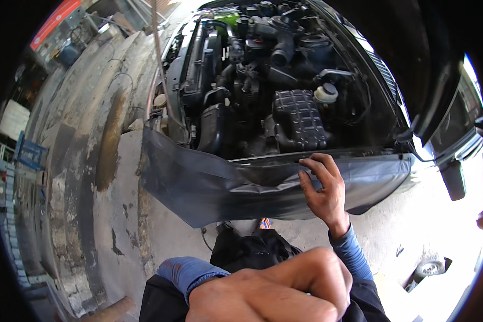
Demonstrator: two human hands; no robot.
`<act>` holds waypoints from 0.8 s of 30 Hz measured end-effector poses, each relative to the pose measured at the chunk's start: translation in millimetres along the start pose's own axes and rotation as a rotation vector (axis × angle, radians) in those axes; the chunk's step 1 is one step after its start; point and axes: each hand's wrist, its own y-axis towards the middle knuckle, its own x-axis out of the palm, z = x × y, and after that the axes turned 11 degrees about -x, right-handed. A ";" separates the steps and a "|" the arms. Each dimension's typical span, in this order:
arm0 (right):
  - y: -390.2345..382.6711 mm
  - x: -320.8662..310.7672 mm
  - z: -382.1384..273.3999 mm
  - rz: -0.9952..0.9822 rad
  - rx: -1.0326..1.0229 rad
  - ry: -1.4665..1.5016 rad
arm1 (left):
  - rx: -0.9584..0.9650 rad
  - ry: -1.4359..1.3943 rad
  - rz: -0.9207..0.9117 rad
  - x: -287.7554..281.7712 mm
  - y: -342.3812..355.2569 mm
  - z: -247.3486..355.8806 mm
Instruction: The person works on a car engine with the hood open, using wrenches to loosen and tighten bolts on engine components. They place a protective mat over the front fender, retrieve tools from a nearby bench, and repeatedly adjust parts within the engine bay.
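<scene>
Head view: right hand point(322, 188) rests flat, fingers spread, on the dark fender cover point(225, 185) draped over the car's side edge. It's pressing the sheet down, not clamping it; fingertips sit at the cover's top edge, where it meets the engine bay point(273, 80). Prob. steadies the cover so it stays put over the paint, and gives the person a lean-on point. Cover hangs down and away to the left of that hand, wrinkled just below the palm, lower corner sagging toward the ground.

Left hand point(273, 292) is close to the camera, low centre, blurred and large. Fingers look curled in, loosely closed, w/ nothing visible in it; can't tell for sure if smth small is inside. Blue sleeves on both arms.

Containers: just beyond the right fingertips, slightly to their right, stands a reservoir w/ white cap point(326, 93), capped, contents not visible. Directly above the fingertips a black ribbed engine cover point(299, 118). Further off, up-left of the grip, black intake hoses point(282, 48) and radiator area at the bay's left side. Hood is up, at the right edge.

Far left of the grip: stained concrete floor point(91, 177), a blue crate point(31, 154) by the wall.
</scene>
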 end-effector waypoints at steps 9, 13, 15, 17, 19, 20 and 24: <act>19.4 -7.6 19.6 -0.358 -0.161 -0.222 | -0.761 1.321 -0.167 -122.0 -18.4 55.1; 23.5 -3.6 21.6 -0.395 -0.143 -0.187 | -0.855 2.009 0.030 -193.6 -67.6 44.7; 24.6 -1.6 21.2 -0.371 -0.118 -0.171 | -0.899 2.006 0.027 -204.5 -70.8 41.0; 27.3 0.0 21.0 -0.369 -0.114 -0.170 | -0.971 1.950 0.008 -209.6 -71.1 41.0; 27.2 -1.2 19.4 -0.361 -0.107 -0.163 | -0.839 1.907 0.100 -210.2 -77.4 40.9; 26.3 -3.7 16.7 -0.346 -0.104 -0.150 | -0.773 1.892 0.142 -208.5 -80.2 42.0; 11.1 -4.2 10.0 -0.267 -0.022 -0.159 | -0.624 1.921 0.327 -208.5 -110.4 31.8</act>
